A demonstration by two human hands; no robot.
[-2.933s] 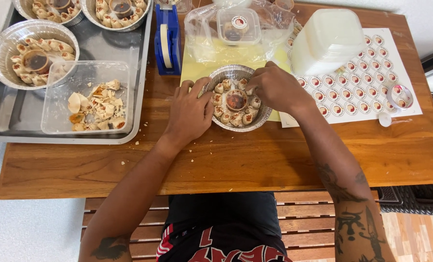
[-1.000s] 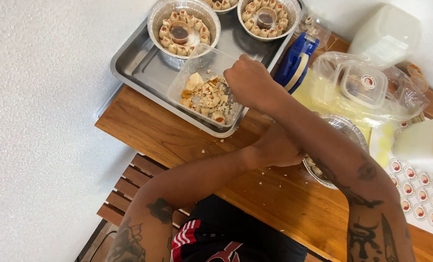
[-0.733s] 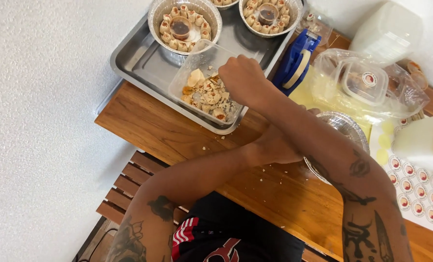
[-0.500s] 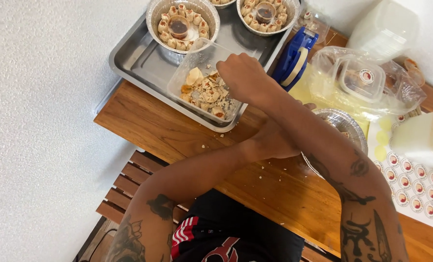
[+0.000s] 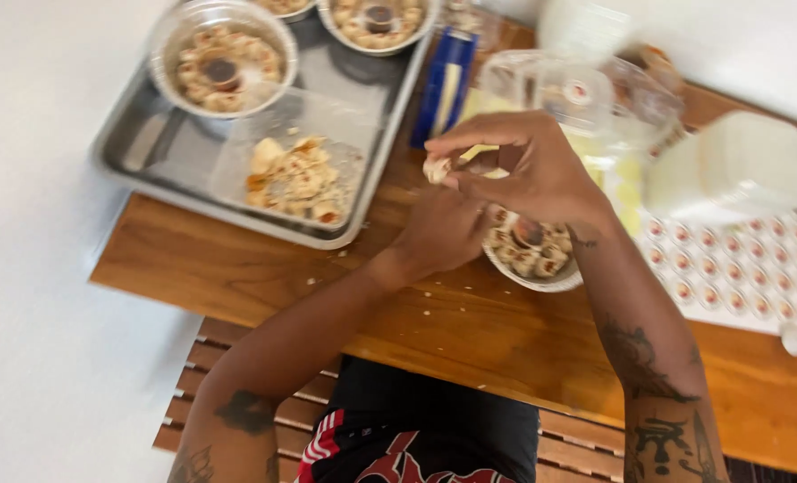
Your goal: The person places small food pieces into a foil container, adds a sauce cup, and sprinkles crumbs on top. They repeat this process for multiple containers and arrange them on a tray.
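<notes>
Pinching a small pale dumpling (image 5: pixel 436 168) between thumb and fingertips, the right hand (image 5: pixel 528 170) is hovering above the desk (image 5: pixel 470 335), its grip pressed together on the piece. The dumpling is sitting at the tips of that grip, raised clear of the wood, just left of the hand and near the corner of the metal tray (image 5: pixel 175 192).

The left hand (image 5: pixel 443 233) is lying directly below the right one, resting against the near rim of a round foil bowl (image 5: pixel 532 259). Whether its grip is spread or closed cannot be told, since the fingers are hidden under the right hand.

The foil bowl is standing on the desk, holding a ring of dumplings around a small dark sauce cup. To the left, the metal tray is carrying a clear plastic container (image 5: pixel 295 170) with loose dumplings in it, and a filled foil bowl (image 5: pixel 222 58) behind that. A blue tape dispenser (image 5: pixel 443 85) is lying just beside the tray's right edge. Clear plastic lids (image 5: pixel 577 89) are sitting behind the right hand. At the far right, a white sheet of small sauce cups (image 5: pixel 738 268) is lying on the desk, with a white tub (image 5: pixel 738 165) on it.
</notes>
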